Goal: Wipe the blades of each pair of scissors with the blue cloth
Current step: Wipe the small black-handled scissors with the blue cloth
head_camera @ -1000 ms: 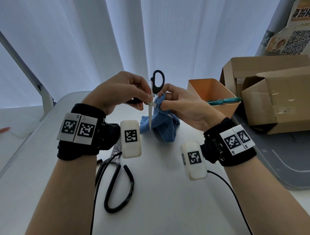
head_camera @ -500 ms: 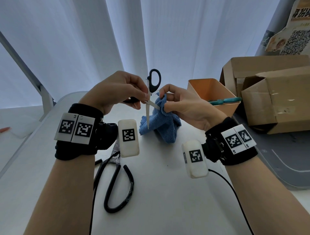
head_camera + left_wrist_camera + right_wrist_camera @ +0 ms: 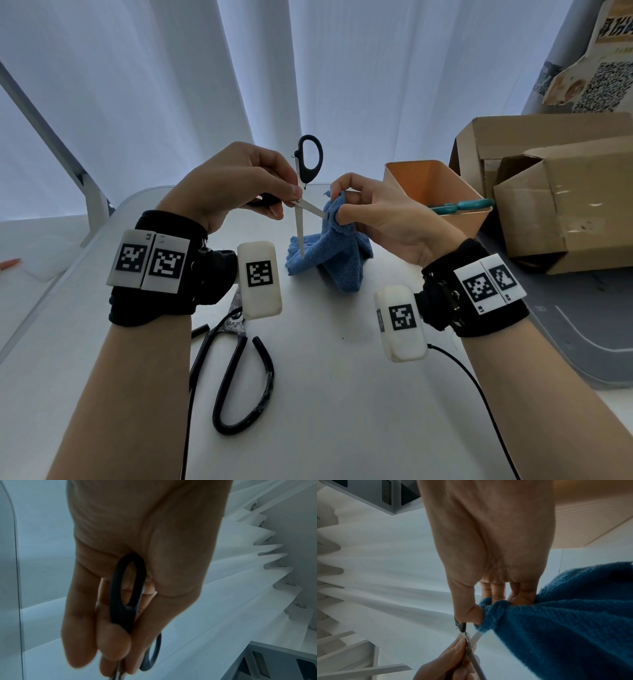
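My left hand [image 3: 274, 200] grips a small pair of black-handled scissors [image 3: 306, 164] by the pivot and lower handle [image 3: 126, 592], blades spread apart above the table. One blade points straight down; the other blade [image 3: 310, 208] angles right into the blue cloth [image 3: 337, 250]. My right hand [image 3: 342, 209] pinches a fold of the cloth [image 3: 556, 622] around that blade's far part, thumb and fingers curled on it. The rest of the cloth hangs down to the table. A large pair of black scissors [image 3: 239, 370] lies on the table below my left wrist.
An orange bin [image 3: 435, 192] stands at the right with teal-handled scissors [image 3: 459, 206] lying across its rim. Cardboard boxes [image 3: 561, 198] sit further right on a grey mat. White curtains hang behind the white table [image 3: 342, 411]. A black cable trails from each wrist.
My right hand has slid the pinched cloth outward along the angled blade, away from the pivot. The scissors have tilted slightly and moved a little left with my left hand.
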